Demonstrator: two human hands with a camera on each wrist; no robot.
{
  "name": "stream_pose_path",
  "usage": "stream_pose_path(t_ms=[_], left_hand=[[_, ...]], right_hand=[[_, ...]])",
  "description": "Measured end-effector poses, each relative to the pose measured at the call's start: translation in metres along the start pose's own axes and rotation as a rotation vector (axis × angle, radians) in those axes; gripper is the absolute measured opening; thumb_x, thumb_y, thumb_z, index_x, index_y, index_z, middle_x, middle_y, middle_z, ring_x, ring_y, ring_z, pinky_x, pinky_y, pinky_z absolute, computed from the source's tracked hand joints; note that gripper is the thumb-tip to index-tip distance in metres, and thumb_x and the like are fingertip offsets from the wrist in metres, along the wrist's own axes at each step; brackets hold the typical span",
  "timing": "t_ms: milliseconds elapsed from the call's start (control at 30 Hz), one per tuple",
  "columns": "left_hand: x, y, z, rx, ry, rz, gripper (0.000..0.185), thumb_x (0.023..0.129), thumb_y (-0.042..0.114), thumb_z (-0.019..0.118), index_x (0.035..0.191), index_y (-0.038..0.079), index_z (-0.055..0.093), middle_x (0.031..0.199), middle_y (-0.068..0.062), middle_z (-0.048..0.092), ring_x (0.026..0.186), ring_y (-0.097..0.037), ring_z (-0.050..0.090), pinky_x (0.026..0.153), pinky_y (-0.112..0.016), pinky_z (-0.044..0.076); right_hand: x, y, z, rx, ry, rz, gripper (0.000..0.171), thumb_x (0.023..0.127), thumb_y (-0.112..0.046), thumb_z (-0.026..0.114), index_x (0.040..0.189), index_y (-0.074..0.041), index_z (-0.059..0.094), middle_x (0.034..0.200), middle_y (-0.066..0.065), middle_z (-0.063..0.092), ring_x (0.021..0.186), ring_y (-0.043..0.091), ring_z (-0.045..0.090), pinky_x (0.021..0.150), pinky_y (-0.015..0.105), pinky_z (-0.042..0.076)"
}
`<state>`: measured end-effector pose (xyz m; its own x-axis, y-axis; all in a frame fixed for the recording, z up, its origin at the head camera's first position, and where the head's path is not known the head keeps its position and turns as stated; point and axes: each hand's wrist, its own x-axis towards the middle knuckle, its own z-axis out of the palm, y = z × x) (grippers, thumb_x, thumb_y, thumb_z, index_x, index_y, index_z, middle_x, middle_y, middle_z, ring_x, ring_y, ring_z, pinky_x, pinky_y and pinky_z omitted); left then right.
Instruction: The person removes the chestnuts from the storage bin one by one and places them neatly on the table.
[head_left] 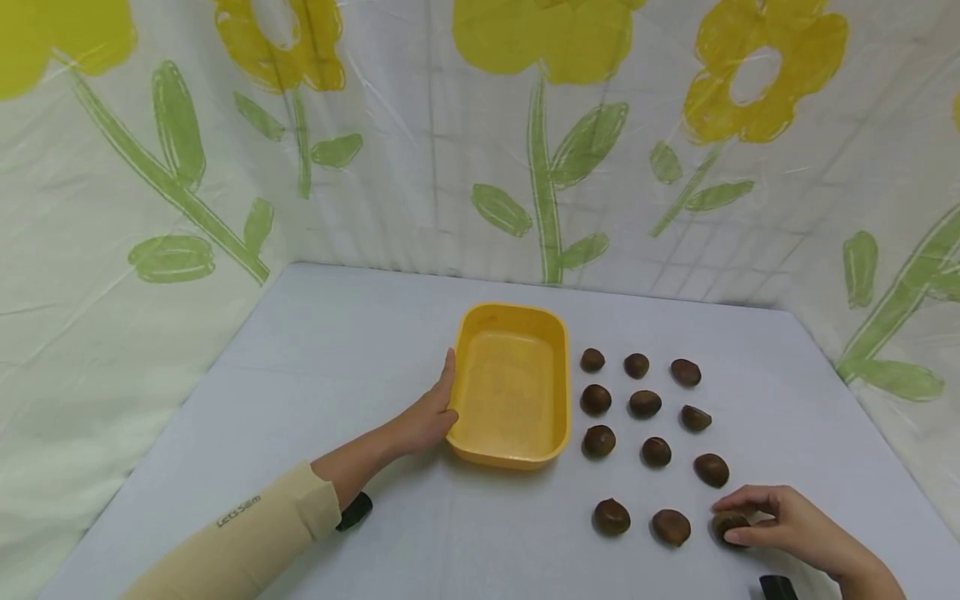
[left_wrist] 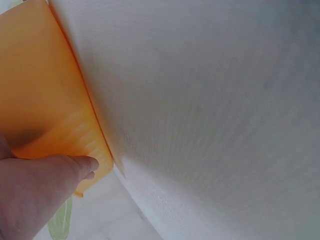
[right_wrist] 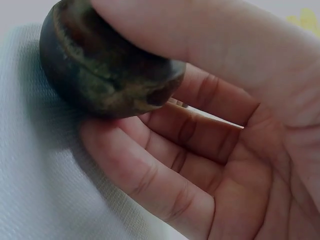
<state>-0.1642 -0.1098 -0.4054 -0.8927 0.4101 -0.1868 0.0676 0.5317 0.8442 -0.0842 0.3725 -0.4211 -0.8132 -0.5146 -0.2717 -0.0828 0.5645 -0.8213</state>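
Note:
A yellow plastic box stands on the table, and its inside is bare. My left hand holds its left wall, with the fingers stretched along the outside and the thumb at the rim. In the left wrist view those fingers lie against the box's orange-looking outer wall. At the front right, my right hand pinches a brown chestnut between thumb and fingers. Close up, that chestnut looks dark and glossy with a paler patch, low over the white cloth.
Several more chestnuts lie in spaced rows right of the box, the nearest row including one chestnut beside my right hand. White cloth covers the table. A flower-printed curtain encloses the back and sides.

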Motion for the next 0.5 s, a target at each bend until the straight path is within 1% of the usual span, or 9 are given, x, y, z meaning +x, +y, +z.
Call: stream_pose_path(t_ms=[100,200,367,433,500], left_hand=[[-0.0004,0.0005,0.0004,0.001,-0.001,-0.006,0.088,0.084,-0.001,0.037,0.146,0.017,-0.023,0.157,-0.002,-0.011,0.145,-0.016,-0.002,0.117,-0.042,0.006],[-0.0009,0.0011,0.0007,0.004,0.004,-0.007,0.088,0.084,-0.001,0.037,0.146,0.017,-0.022,0.157,-0.002,-0.011,0.145,-0.016,-0.002,0.117,-0.042,0.006],[-0.0011,0.0022,0.0007,0.004,-0.002,-0.015,0.088,0.084,-0.001,0.037,0.146,0.018,-0.023,0.157,-0.001,-0.011,0.145,-0.015,-0.003,0.117,-0.041,0.006],[-0.0010,0.0020,0.0004,0.007,0.000,-0.009,0.088,0.084,-0.001,0.037,0.146,0.018,-0.023,0.157,-0.001,-0.012,0.145,-0.016,-0.003,0.117,-0.042,0.006],[-0.0008,0.0016,-0.0002,0.007,0.001,0.000,0.087,0.085,-0.001,0.037,0.146,0.017,-0.023,0.157,-0.002,-0.012,0.145,-0.016,-0.003,0.116,-0.043,0.006]], right_hand=[[0.0002,0.0002,0.0002,-0.005,0.007,0.020,0.029,0.086,-0.012,0.062,0.105,0.010,0.062,0.095,-0.021,0.066,0.085,-0.008,0.057,0.067,0.019,0.051],[-0.0016,0.0015,0.0003,-0.005,0.031,0.012,0.026,0.086,-0.010,0.062,0.105,0.008,0.063,0.095,-0.020,0.066,0.083,-0.005,0.058,0.065,0.021,0.052],[-0.0056,0.0043,-0.0007,0.032,0.045,-0.008,0.023,0.087,-0.006,0.060,0.105,0.008,0.062,0.096,-0.018,0.066,0.083,-0.002,0.058,0.065,0.021,0.052],[-0.0051,0.0041,-0.0011,0.026,0.046,-0.005,0.022,0.087,-0.006,0.059,0.105,0.007,0.062,0.096,-0.017,0.067,0.083,-0.002,0.058,0.065,0.021,0.052],[-0.0045,0.0028,-0.0013,-0.011,0.058,-0.002,0.021,0.087,-0.008,0.060,0.104,0.004,0.063,0.095,-0.015,0.068,0.084,-0.001,0.058,0.066,0.019,0.050]])
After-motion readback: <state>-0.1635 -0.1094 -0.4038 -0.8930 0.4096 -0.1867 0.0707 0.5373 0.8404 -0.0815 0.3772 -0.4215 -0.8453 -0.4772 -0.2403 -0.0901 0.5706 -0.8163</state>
